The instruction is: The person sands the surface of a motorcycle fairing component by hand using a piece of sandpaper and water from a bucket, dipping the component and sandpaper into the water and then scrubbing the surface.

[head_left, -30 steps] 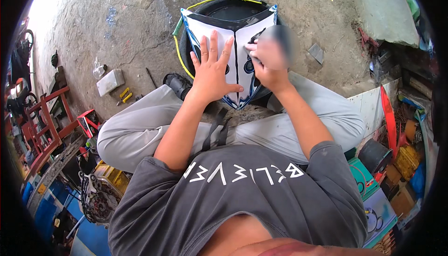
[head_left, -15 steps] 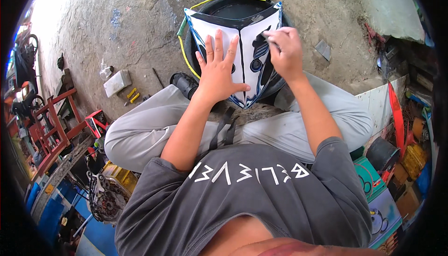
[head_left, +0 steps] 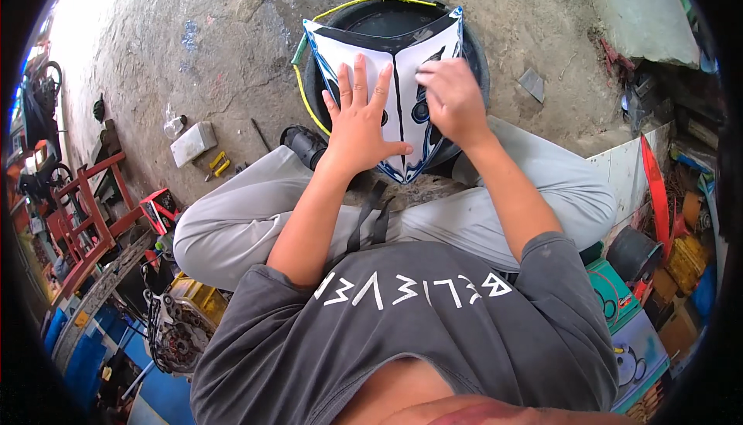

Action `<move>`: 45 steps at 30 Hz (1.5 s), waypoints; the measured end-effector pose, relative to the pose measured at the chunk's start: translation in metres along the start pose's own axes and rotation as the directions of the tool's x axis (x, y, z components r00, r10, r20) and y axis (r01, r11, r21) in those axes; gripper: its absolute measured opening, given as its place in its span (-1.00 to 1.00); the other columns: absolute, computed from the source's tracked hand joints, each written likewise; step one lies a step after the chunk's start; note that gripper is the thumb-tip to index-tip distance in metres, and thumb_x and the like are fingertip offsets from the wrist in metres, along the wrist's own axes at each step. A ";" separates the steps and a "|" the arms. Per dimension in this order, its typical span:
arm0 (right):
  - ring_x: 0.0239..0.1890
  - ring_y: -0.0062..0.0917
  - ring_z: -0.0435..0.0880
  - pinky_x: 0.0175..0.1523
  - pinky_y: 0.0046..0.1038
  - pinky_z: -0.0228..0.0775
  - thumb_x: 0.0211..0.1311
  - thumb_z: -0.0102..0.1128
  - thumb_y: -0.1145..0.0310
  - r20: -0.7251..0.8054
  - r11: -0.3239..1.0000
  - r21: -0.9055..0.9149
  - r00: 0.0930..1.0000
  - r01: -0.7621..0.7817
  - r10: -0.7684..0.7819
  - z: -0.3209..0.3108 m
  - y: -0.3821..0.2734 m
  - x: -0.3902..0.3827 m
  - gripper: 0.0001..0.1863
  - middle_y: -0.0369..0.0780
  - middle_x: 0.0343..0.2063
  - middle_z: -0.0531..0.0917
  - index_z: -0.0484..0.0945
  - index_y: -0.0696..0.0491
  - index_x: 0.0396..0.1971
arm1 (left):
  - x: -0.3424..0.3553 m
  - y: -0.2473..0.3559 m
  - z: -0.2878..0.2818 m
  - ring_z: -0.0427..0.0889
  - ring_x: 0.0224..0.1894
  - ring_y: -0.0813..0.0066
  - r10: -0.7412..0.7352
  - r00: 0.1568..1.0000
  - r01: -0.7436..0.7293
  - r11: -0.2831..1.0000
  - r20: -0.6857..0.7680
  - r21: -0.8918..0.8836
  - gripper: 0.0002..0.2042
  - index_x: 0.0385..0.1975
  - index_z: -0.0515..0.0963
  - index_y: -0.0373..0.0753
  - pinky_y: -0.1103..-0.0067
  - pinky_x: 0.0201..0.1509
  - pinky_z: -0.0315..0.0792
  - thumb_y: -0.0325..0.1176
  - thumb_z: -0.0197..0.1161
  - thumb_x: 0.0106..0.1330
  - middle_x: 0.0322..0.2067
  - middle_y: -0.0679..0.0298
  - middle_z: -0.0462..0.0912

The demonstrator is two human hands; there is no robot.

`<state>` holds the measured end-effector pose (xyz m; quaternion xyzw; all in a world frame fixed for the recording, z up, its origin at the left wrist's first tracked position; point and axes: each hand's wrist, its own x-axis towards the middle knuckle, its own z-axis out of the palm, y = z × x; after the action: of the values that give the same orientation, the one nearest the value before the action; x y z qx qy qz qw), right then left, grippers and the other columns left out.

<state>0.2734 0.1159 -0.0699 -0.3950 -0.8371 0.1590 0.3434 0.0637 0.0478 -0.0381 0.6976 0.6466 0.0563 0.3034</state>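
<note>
Shirt: a dark grey shirt [head_left: 433, 332] with short sleeves and white lettering is worn.
Near left: a metal engine part [head_left: 179, 336] is set down beside a yellow crate [head_left: 200, 295].
Legs: grey trousers [head_left: 232, 231] are worn, with the legs folded and the knees turned outward on either side.
Left hand: the left hand [head_left: 360, 123] is laid flat with its fingers spread, nothing being grasped; the thumb is stretched over the black centre line.
Right hand: the right hand [head_left: 455, 98] is held over the right half with its fingers bent; the fingertips are blurred, and whether anything is pinched between them cannot be told.
Panel: the white panel [head_left: 406, 77], marked in black and edged with blue, is rested across a black tub [head_left: 478, 57], its tip pointed at the tub's near edge and its two upper corners spread toward the far edge.
Hose: a yellow and green hose [head_left: 299, 50] is curved around the tub's left and far edges.
Floor, left of the tub: a black shoe [head_left: 300, 145], yellow pliers [head_left: 220, 164] and a white block [head_left: 193, 144] are seen.
Floor, right of the tub: a grey plate [head_left: 532, 84] is laid flat.
</note>
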 end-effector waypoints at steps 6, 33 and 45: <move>-0.03 -0.22 0.70 0.12 -0.18 0.55 0.05 0.33 0.63 -0.027 0.996 0.029 0.996 -0.082 0.083 -0.005 0.014 0.007 -0.78 -0.21 -0.15 0.79 0.74 0.11 -0.27 | -0.002 -0.002 0.001 -0.39 0.70 -0.44 0.008 1.000 -0.008 1.000 -0.007 -0.001 0.47 0.73 -0.05 0.09 -0.51 0.51 -0.18 0.09 0.81 -0.28 0.71 -0.18 -0.34; 0.00 -0.11 0.70 0.15 -0.19 0.58 0.15 0.36 0.59 0.082 0.963 0.242 0.991 -0.122 0.105 -0.009 0.002 0.004 -0.86 -0.08 -0.12 0.75 0.68 0.17 -0.27 | -0.001 -0.004 0.003 -0.44 0.70 -0.43 0.010 1.000 -0.010 1.000 0.007 0.014 0.51 0.74 -0.10 0.08 -0.52 0.50 -0.19 0.12 0.81 -0.29 0.71 -0.16 -0.39; -0.06 -0.18 0.74 0.10 -0.23 0.60 0.23 0.37 0.61 0.111 0.949 0.230 0.974 -0.217 0.196 -0.016 0.003 0.009 -0.52 -0.15 -0.14 0.80 0.70 0.01 0.17 | -0.001 -0.005 0.004 -0.42 0.71 -0.43 0.018 1.000 -0.017 1.000 -0.018 0.009 0.49 0.74 -0.08 0.11 -0.52 0.51 -0.19 0.12 0.80 -0.29 0.71 -0.16 -0.36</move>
<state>0.2823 0.1248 -0.0560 -0.4289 -0.7796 0.3113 0.3337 0.0608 0.0451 -0.0440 0.7041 0.6434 0.0622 0.2940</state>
